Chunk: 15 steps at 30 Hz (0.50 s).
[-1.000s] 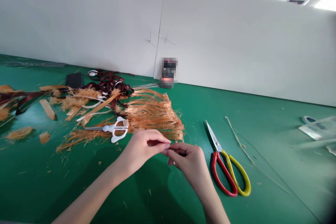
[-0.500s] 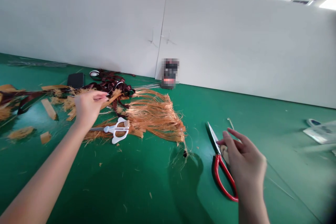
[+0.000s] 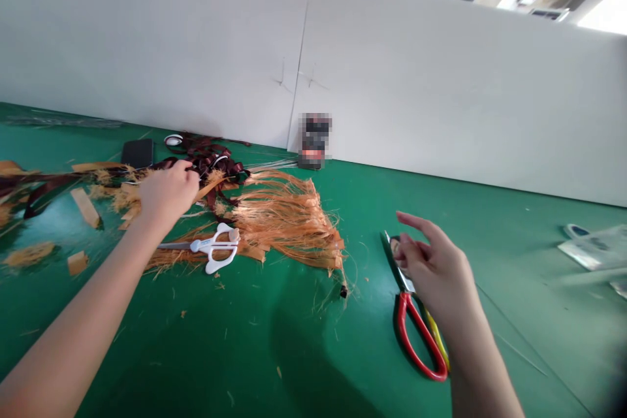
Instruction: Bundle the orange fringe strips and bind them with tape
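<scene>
My left hand [image 3: 169, 194] hangs curled over a tangle of dark brown ribbon [image 3: 208, 160], and its palm side is hidden, so I cannot tell what it grips. Below it lies a fringe of orange fibre strands [image 3: 289, 222], with white-handled scissors [image 3: 213, 248] resting on the fibres. A small dark tip [image 3: 343, 290] shows at the fringe's lower end. To the right, my right hand [image 3: 434, 261] is raised with fingers apart, holding nothing visible, above the blade of red-and-yellow-handled scissors [image 3: 416, 333].
Wooden chips [image 3: 85, 207] and loose fibres lie on the green mat [image 3: 294, 353], with a black phone [image 3: 137, 153] behind. A pixelated object [image 3: 313, 142] stands against white panels [image 3: 147, 46]. A clear plastic bag [image 3: 588, 248] lies at the right.
My hands, together in front of the fringe a second ago, have parted. The left moved to the ribbon, the right over the scissors. A dark tip now shows at the fringe's end.
</scene>
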### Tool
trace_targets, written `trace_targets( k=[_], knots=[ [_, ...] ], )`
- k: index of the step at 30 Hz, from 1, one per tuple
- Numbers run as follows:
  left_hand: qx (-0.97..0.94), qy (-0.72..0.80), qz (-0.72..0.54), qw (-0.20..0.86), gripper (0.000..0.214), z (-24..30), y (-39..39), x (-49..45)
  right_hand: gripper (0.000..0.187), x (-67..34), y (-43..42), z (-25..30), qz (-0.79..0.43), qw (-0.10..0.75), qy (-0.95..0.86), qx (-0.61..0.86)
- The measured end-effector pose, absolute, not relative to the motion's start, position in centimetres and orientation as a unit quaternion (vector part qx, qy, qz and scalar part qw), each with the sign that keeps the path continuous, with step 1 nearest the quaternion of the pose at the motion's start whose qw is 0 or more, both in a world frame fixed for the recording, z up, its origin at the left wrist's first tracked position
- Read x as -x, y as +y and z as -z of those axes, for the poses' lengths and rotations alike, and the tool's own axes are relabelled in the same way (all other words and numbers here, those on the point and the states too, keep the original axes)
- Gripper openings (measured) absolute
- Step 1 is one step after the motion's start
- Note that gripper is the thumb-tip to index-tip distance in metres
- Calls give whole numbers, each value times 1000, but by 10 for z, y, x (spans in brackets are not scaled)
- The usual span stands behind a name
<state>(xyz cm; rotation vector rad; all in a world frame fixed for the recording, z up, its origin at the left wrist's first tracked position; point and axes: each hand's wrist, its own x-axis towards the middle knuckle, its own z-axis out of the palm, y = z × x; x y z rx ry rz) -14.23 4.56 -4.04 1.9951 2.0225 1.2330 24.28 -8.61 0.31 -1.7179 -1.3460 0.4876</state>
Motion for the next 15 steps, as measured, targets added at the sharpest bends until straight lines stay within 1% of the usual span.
trace_targets(
  k=[2, 5, 7, 9, 11, 13, 15],
  knots=[
    [-681, 625, -380, 45, 25, 35, 41, 123, 35, -230, -79, -17, -277, 451, -536, 658],
    [-747, 562, -336, 113, 20, 17, 27, 84, 30, -209, -70, -43, -391, 479, -536, 575],
    [-783, 511, -311, 171, 24, -2, 13, 55, 27, -197, -66, -59, -426, 487, -543, 535],
    [-788, 431, -293, 327, 32, -22, -2, 29, 26, -187, -63, -69, -451, 493, -550, 502],
    [-758, 373, -320, 430, 34, -35, -13, 10, 28, -182, -60, -72, -468, 498, -557, 472],
    [-733, 335, -338, 486, 34, -39, -15, -1, 30, -179, -56, -70, -479, 493, -570, 451],
    [-728, 331, -341, 494, 30, -36, -10, -3, 29, -179, -52, -65, -480, 464, -596, 446]
  ],
)
